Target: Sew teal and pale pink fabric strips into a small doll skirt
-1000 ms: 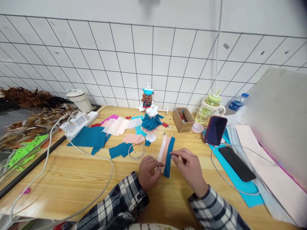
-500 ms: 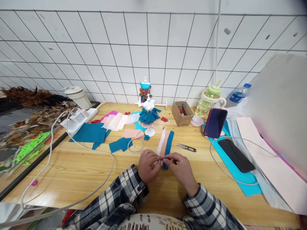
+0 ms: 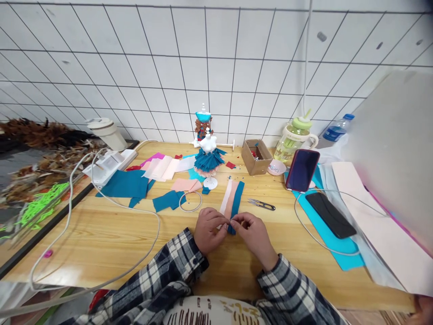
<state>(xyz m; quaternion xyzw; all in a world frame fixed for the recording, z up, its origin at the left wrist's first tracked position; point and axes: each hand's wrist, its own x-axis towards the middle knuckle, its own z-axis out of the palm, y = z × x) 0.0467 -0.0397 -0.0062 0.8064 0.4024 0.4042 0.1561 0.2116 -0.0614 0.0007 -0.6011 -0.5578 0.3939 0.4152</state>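
Note:
Layered strips in white, peach and teal (image 3: 237, 198) lie on the wooden table, their near end under my fingers. My left hand (image 3: 210, 229) is closed, thumb and fingers pinched at that end. Against its fingertips, my right hand (image 3: 252, 232) pinches too; what lies between the fingertips is too small to make out. Beyond the strips stands a small white mannequin (image 3: 208, 143) with a ruffled teal and peach skirt (image 3: 209, 161). Behind it is a second figure with a turquoise top (image 3: 203, 117). Small thread snips (image 3: 261, 204) rest right of the strips.
Teal pieces (image 3: 123, 184), a ring (image 3: 190, 201) and a cable lie left. An open cardboard box (image 3: 257, 162), pink dish (image 3: 276, 167), jug (image 3: 291, 142) and upright phone (image 3: 302, 170) stand back right. A black phone (image 3: 330, 215) lies on turquoise sheets. A power strip (image 3: 110, 167) is far left.
The whole view has shifted slightly, with table items a little higher in the picture. Both hands stay pinched together at the strips' near end, with only slight finger movement.

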